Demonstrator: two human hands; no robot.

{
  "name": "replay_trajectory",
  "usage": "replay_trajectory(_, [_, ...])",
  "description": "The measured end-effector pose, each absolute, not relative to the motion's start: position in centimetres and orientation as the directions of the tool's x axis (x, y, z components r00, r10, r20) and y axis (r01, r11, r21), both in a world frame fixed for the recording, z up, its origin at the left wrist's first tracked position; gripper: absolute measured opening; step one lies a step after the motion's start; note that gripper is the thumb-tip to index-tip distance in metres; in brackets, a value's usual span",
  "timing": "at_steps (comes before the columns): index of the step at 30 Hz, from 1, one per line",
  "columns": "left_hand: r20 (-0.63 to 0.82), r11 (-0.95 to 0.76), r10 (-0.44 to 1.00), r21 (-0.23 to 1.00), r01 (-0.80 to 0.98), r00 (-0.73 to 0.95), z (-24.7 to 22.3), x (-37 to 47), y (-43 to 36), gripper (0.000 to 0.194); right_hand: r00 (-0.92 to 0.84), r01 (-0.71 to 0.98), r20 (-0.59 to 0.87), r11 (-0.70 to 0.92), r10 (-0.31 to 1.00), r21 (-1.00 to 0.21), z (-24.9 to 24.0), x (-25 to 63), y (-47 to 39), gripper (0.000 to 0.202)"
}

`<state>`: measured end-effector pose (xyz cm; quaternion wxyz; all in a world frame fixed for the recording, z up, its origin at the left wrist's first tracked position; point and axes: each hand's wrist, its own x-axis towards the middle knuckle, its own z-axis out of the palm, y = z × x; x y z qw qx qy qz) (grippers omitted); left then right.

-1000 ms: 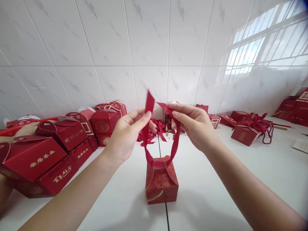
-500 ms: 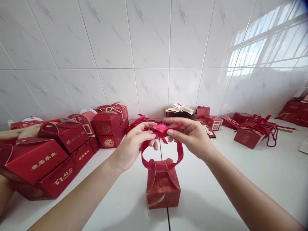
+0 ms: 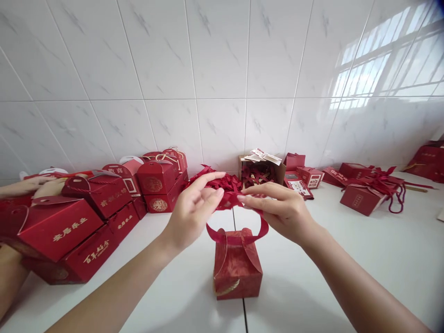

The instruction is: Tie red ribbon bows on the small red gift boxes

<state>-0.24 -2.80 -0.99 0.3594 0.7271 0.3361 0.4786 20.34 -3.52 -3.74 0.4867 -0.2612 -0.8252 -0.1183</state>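
The left hand (image 3: 190, 210) and the right hand (image 3: 289, 212) were raised above a small red patterned box (image 3: 237, 266), which sat on the white table (image 3: 305, 282) directly below the gap between the fingertips. The box's curved flaps met at the top, hiding the inside, and a gold cord (image 3: 227, 287) looped across its near side. A red ribbon (image 3: 215, 236) ran around the top of that box, both its sides rising toward the fingers. The left thumb and forefinger stood apart; whether its other fingers gripped the ribbon I could not tell. The right fingertips lay close together at the ribbon, but a pinch could not be made out.

Just beyond the fingertips lay a heap of loose red ribbons (image 3: 231, 182). Past the right fingertips, an open carton (image 3: 279, 173) held dark red pieces, with printed white cards (image 3: 265, 156) across its top. Well to the left of the left fingers, closed red gift boxes (image 3: 62, 231) were stacked in two tiers, another person's hand (image 3: 26, 187) behind them. Well right of the right fingers, a small red carton (image 3: 362, 199) lay beneath tangled ribbons (image 3: 381, 178).
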Motion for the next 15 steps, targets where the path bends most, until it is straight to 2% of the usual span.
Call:
replay_trajectory(1, [0.553, -0.609, 0.793, 0.743, 0.28, 0.257, -1.2, -0.5, -3.1, 0.038, -0.327, 0.582, 0.883, 0.808, 0.337, -0.094, -4.0, 20.7, -3.9, 0.03])
replay_trajectory(3, [0.699, -0.675, 0.693, 0.542, 0.501, 0.178, -1.6, -1.7, -3.5, 0.036, -0.159, 0.67, 0.889, 0.708, 0.43, -0.223, -4.6, 22.1, -4.8, 0.026])
replay_trajectory(5, [0.743, -0.639, 0.654, 0.443, 0.629, 0.142, -2.3, -3.7, -3.3, 0.029, 0.018, 0.762, 0.8, 0.51, 0.599, -0.399, -5.7, 24.4, -5.8, 0.022])
replay_trajectory(6, [0.724, -0.603, 0.674, 0.427, 0.674, 0.144, -2.9, -5.1, -3.0, 0.028, 0.097, 0.8, 0.701, 0.364, 0.706, -0.477, -6.5, 25.8, -6.4, 0.022])
replay_trajectory(8, [0.617, -0.501, 0.77, 0.422, 0.756, 0.166, -4.6, -8.4, -1.9, 0.027, 0.2, 0.844, 0.396, 0.048, 0.896, -0.533, -8.2, 28.7, -7.3, 0.024])
replay_trajectory(9, [0.519, -0.473, 0.826, 0.431, 0.768, 0.218, -5.7, -10.0, -1.3, 0.025, 0.237, 0.84, 0.225, -0.082, 0.945, -0.536, -9.1, 30.0, -7.6, 0.025])
replay_trajectory(11, [0.27, -0.41, 0.909, 0.454, 0.791, 0.316, -8.0, -12.6, -0.3, 0.021, 0.176, 0.801, -0.024, -0.158, 0.984, -0.577, -10.8, 31.7, -7.9, 0.027])
replay_trajectory(13, [0.089, -0.427, 0.895, 0.445, 0.787, 0.436, -9.8, -13.7, 0.1, 0.022, 0.078, 0.776, -0.061, -0.098, 0.995, -0.623, -11.9, 31.8, -7.7, 0.029])
replay_trajectory(15, [0.106, -0.475, 0.87, 0.447, 0.758, 0.482, -10.6, -13.0, -0.2, 0.021, 0.051, 0.766, 0.036, -0.016, 0.998, -0.642, -12.1, 30.4, -7.1, 0.037])
